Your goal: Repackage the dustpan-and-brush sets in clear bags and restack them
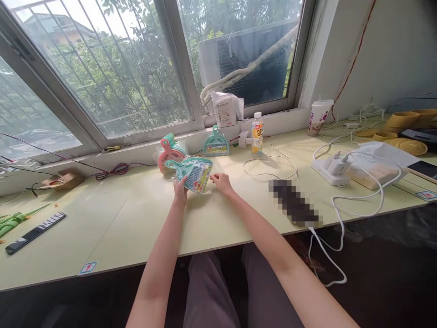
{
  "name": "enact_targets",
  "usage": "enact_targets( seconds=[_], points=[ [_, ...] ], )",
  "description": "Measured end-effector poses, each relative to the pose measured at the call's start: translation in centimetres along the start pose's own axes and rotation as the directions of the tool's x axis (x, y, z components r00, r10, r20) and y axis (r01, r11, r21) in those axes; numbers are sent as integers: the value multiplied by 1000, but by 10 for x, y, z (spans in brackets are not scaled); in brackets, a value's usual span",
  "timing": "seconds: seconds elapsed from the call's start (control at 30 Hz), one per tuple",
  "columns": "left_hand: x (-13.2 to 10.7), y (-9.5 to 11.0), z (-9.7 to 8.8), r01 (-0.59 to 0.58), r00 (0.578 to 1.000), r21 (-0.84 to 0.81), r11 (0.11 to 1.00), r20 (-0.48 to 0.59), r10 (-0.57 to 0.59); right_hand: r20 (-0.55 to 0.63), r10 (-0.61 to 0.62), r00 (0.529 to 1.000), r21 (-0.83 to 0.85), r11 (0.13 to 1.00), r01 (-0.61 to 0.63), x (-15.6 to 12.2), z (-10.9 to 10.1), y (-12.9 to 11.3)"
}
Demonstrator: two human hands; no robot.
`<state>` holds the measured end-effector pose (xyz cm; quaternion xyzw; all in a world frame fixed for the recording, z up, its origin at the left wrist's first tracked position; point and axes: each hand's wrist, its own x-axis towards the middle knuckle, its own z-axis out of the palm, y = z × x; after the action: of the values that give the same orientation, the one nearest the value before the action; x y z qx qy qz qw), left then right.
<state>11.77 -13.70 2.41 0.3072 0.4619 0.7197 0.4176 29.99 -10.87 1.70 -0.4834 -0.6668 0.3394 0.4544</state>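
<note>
My left hand (180, 189) is closed on the lower left side of a small green dustpan (194, 174) in clear plastic wrapping, with a brush and a printed label inside. The dustpan is held tilted just above the table, its handle pointing left. At its right edge, my right hand (221, 182) pinches the plastic wrapper (209, 186) between closed fingertips. Behind it stands a stack of pink and green dustpans (167, 155), partly covered by the held one. Another green dustpan (216, 142) leans upright against the window sill.
A drink bottle (257, 133), a white package (225, 108) and a coiled cable (271, 166) are behind my hands. On the right are a pixelated dark object (295, 202), a power strip (331, 171) and a cup (319, 118). A black strip (36, 232) lies left.
</note>
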Motion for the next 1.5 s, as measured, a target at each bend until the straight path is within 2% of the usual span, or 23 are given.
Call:
enact_targets(
  seconds=[0.1, 0.17, 0.27, 0.33, 0.43, 0.6, 0.8, 0.97, 1.03, 1.13, 1.2, 1.27, 1.37, 1.5],
  points=[
    [-3, 1, 0, 26, 993, 39, 999, 118, -30, 31, 145, 989, 173, 974, -148, 2, -4, 2],
    [-7, 5, -2, 77, 965, 89, 993, 244, -97, 10, 229, 973, 252, 941, -224, 4, -6, 4],
    [-14, 12, -4, 147, 861, 200, 969, 457, -225, -11, 307, 952, 385, 880, -279, 8, -11, 7],
    [-17, 16, -7, 128, 797, 273, 953, 544, -263, 3, 315, 949, 456, 844, -282, 11, -17, 10],
    [-16, 18, -10, 76, 768, 361, 930, 573, -285, 30, 312, 950, 483, 827, -287, 13, -26, 14],
    [-5, 13, -19, 49, 804, 433, 900, 517, -293, 27, 335, 942, 478, 823, -306, 16, -33, 16],
    [10, 9, -32, 67, 918, 370, 927, 341, -203, 15, 331, 943, 498, 816, -295, 22, -35, 18],
    [14, 12, -39, 59, 935, 397, 916, 299, -190, 30, 290, 957, 455, 848, -272, 23, -35, 16],
    [15, 15, -38, 64, 953, 430, 901, 242, -183, 11, 275, 961, 455, 855, -250, 22, -37, 16],
    [16, 20, -33, -16, 996, 442, 897, 87, -25, 18, 239, 971, 454, 863, -221, 21, -39, 14],
    [16, 23, -30, -143, 990, 470, 871, 81, 119, 71, 211, 975, 429, 876, -221, 19, -39, 11],
    [13, 23, -27, -239, 970, 518, 821, 165, 178, 131, 187, 973, 399, 889, -225, 17, -38, 8],
    [9, 21, -25, -249, 964, 567, 785, 221, 146, 174, 178, 968, 382, 894, -233, 16, -35, 5],
    [14, 17, -32, -226, 973, 560, 797, 169, 157, 162, 202, 966, 377, 892, -250, 18, -36, 8]
  ],
)
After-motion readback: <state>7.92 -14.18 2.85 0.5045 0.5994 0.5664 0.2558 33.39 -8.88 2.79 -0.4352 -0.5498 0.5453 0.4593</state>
